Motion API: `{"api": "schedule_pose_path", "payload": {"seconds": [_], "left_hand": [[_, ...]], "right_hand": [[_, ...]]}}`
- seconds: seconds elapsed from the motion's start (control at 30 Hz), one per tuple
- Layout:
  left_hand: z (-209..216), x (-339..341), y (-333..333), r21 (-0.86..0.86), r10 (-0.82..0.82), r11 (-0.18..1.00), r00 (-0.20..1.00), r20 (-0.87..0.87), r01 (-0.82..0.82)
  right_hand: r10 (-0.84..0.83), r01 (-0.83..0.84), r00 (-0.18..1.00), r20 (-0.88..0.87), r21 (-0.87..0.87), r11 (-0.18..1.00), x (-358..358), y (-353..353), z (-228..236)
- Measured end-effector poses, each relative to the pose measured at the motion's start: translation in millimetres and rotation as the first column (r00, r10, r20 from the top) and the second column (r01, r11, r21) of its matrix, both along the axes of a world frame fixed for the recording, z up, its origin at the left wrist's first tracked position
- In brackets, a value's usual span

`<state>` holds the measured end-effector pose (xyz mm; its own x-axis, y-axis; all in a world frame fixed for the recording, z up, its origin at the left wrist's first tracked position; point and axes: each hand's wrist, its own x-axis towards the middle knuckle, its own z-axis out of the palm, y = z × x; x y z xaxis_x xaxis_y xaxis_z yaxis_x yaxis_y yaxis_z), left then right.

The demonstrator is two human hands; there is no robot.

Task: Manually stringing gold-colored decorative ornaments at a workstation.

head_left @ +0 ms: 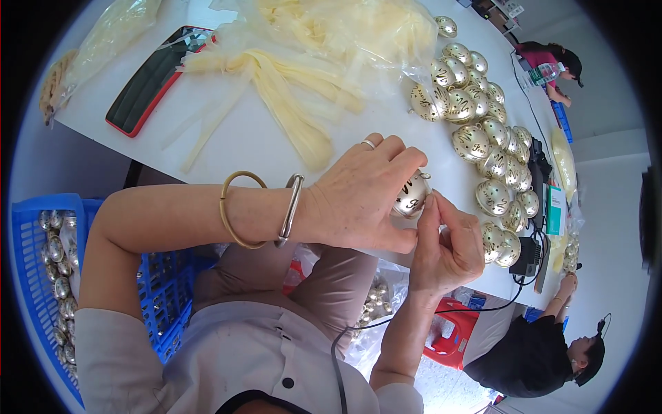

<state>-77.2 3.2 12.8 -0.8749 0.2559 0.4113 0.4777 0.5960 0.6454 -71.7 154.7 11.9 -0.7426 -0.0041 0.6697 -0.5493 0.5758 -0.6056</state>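
Note:
My left hand [362, 190] is wrapped round a shiny pale-gold ball ornament [412, 196] with black lettering and a small loop at its top. The hand reaches in from the left, over the table's near edge. My right hand [452, 241] comes up from below and touches the ball's right side, thumb and forefinger pinched together close to the loop. What lies between those fingertips is too small to make out. Beyond my left hand a bundle of cream ribbon strips [289, 117] spreads over the white table [372, 145].
Many similar ball ornaments [472, 141] line the table's right side. A black-and-red case [155, 83] lies far left; a clear bag of ribbons [331, 31] lies at the back. Blue crates of balls [45, 203] stand left, a red stool [452, 334] right. Two people work on the right.

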Motion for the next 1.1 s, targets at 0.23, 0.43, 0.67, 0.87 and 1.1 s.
{"api": "schedule_pose_path", "payload": {"seconds": [0.23,0.43,0.67,0.87,1.1], "left_hand": [[-6.4,8.3,-0.1,0.077,0.02,0.997,0.999,-0.045,-0.017],[-5.6,8.5,0.8,0.047,0.03,0.998,1.0,-0.009,-0.029],[-6.2,10.2,1.5,0.012,0.027,1.0,0.999,-0.047,-0.027],[-3.6,10.7,1.6,-0.017,0.034,0.999,0.998,-0.058,-0.035],[-1.4,11.5,2.5,-0.14,0.026,0.989,0.996,-0.082,-0.037]], "right_hand": [[0.041,-0.041,0.994,0.104,-0.002,0.999,4.9,4.5,4.3],[0.08,-0.081,0.995,0.065,0.013,0.997,4.8,4.5,3.9],[0.047,-0.05,0.989,0.141,0.014,0.999,6.3,6.4,7.7],[0.03,-0.036,0.978,0.204,0.024,0.999,9.9,6.0,13.1],[0.026,-0.047,0.989,0.147,0.138,0.989,6.9,4.7,6.4]]}}
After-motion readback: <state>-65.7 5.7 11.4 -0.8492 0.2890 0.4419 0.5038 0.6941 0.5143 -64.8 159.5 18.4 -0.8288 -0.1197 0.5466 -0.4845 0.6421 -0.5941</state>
